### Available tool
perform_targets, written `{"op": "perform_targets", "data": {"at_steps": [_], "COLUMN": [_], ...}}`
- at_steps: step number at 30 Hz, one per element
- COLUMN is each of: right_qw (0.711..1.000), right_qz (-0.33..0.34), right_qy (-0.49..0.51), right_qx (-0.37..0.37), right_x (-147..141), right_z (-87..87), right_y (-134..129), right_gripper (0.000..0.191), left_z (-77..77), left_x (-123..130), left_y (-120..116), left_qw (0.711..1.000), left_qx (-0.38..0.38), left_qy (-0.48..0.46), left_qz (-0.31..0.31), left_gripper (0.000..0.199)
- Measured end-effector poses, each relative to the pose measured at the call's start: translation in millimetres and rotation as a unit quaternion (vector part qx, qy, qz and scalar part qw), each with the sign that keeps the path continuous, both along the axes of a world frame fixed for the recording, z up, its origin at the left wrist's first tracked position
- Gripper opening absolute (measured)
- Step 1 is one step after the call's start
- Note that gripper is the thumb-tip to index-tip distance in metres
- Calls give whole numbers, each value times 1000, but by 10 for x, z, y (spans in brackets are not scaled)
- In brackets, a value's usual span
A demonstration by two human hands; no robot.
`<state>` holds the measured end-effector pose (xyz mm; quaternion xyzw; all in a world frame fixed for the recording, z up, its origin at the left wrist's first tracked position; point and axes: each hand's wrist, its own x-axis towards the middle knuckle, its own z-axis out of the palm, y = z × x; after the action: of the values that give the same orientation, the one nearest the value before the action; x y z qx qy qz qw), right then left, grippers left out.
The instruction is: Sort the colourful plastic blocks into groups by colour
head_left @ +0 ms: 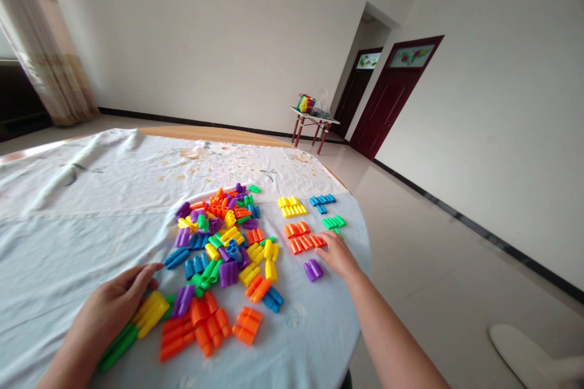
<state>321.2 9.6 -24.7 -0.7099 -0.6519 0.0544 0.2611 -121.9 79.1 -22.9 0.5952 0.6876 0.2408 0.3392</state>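
Note:
A mixed pile of plastic pieces in orange, yellow, blue, green and purple covers the middle of the cloth. My left hand (112, 299) is at the pile's left edge, beside a yellow piece (151, 314) and a blue piece (176, 258); its fingers are bent and partly hidden. My right hand (335, 252) has its fingertips at the right end of an orange row (306, 244). Nearby lie a purple piece (312, 270), a second orange group (297, 230), a yellow group (292, 207), a blue group (322, 202) and a green group (334, 222).
The round table bears a pale flowered cloth (114, 194); its right edge curves close past my right hand. A small table (314, 114) with bags stands near the far wall. Part of a white seat (520, 349) shows at lower right.

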Motion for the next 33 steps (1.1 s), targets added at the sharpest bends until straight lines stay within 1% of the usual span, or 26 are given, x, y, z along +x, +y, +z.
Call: {"op": "perform_targets", "data": {"at_steps": [3,7,11,18,21,23,26,28,30,33], "right_qw": [1000,1000,1000,1000,1000,1000,996,991,986,975], "right_qz": [7,16,26,29,28,21,10,23,66,153], "right_qy": [3,4,4,-2,1,1,8,26,54,99], "right_qx": [-5,-8,0,-4,1,22,89,129,143,124], "right_x": [8,21,64,88,77,49,-89,-276,-532,-968], "right_z": [-5,-8,-23,-53,-32,6,86,140,180,214], "right_y": [8,16,28,66,51,33,-2,-37,-87,-183], "right_gripper": [35,34,34,33,33,32,30,28,26,24], "left_z": [-47,-90,-87,-79,-70,-56,-25,-7,0,-7], "left_x": [-15,-14,12,27,30,37,53,63,69,68], "left_y": [6,-8,-37,-69,-75,-78,-82,-82,-81,-81], "left_qw": [1000,1000,999,999,998,998,998,998,998,999], "left_qx": [13,20,22,17,17,17,17,18,18,20], "left_qy": [-1,-20,-39,-49,-52,-53,-53,-52,-51,-49], "left_qz": [-1,-2,-13,-10,-12,-10,-9,-11,-9,-1], "left_gripper": [65,66,68,68,67,67,65,64,64,66]}}
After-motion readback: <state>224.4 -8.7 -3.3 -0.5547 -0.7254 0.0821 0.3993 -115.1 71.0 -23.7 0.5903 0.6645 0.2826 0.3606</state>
